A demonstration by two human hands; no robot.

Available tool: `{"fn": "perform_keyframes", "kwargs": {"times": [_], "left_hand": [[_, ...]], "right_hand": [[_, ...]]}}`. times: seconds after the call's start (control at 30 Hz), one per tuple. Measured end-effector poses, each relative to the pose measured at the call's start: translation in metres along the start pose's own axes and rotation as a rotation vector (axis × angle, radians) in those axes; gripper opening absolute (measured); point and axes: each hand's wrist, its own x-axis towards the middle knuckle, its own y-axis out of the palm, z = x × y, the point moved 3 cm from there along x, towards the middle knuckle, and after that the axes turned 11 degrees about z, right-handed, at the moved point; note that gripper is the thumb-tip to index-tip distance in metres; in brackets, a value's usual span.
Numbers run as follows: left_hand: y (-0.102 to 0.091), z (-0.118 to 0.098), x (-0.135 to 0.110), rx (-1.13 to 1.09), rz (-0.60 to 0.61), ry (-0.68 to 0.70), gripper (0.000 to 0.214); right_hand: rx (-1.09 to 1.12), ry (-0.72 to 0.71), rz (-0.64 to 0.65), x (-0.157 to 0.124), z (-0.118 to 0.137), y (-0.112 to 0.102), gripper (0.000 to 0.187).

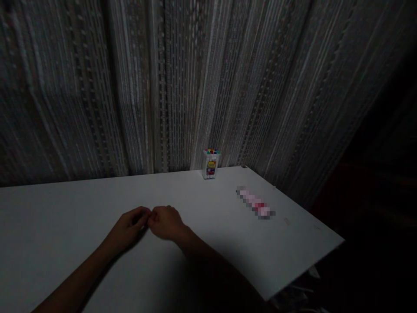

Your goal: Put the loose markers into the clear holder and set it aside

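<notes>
My left hand (pixel 129 225) is closed in a pinch, its thumb and fingertips drawn together. Right against those fingertips is my right hand (pixel 166 222), with its fingers curled inward. Whatever they hold between them, if anything, is hidden or too small to make out in the dim light. Both hands are at or just above the white table (pixel 65 217). Beyond them, near the back edge, a clear case of markers (pixel 211 165) with coloured ends stands upright.
A long pink and white thing (pixel 256 202), blurred by pixels, lies on the table to the right. Patterned curtains (pixel 163 87) hang behind the back edge. The table's right edge slants toward its front right corner, with dark clutter (pixel 293 298) below.
</notes>
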Motion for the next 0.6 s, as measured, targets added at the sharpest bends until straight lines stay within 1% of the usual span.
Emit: {"fn": "perform_keyframes", "kwargs": {"times": [0.33, 0.6], "left_hand": [[-0.0019, 0.0002, -0.0006, -0.024, 0.019, -0.001, 0.026], [0.0006, -0.0016, 0.0013, -0.055, 0.010, 0.012, 0.026]], "right_hand": [[-0.010, 0.015, 0.024, -0.0008, 0.0016, 0.0002, 0.027], [0.006, -0.003, 0.008, 0.0004, -0.0008, 0.0025, 0.030]]}}
